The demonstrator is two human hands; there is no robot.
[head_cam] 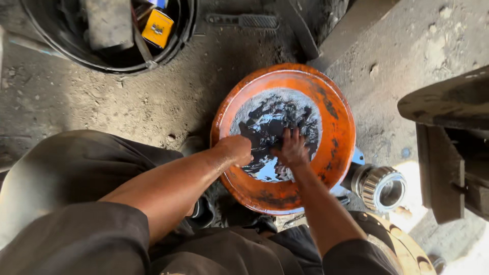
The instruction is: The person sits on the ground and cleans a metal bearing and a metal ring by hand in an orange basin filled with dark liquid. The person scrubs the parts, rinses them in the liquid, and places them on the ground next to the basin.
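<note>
Both hands work inside the orange basin (336,127), a round, shallow bowl that sits on the dusty concrete floor (102,97) just ahead of the person's knees, with a pool of black oily liquid (270,119) in its middle. The left hand (237,150) comes in from the near-left rim and is curled into a loose fist with its knuckles up; whether it encloses anything I cannot tell, since the fingers turn down into the liquid. The right hand (293,147) reaches straight up from the near rim and lies flat, fingers spread and pointing away from the body, fingertips dipped in the black pool and holding nothing visible. The 2 hands are close, almost touching, with the right one slightly farther into the bowl's centre. Just beside the basin's right rim, nearer the right hand, lies a metal roller bearing (382,186) on its side, its open bore facing right and toward the camera. Well apart, at the upper left, stands a black bucket (186,30) holding a yellow box (157,28) and some tools.
</note>
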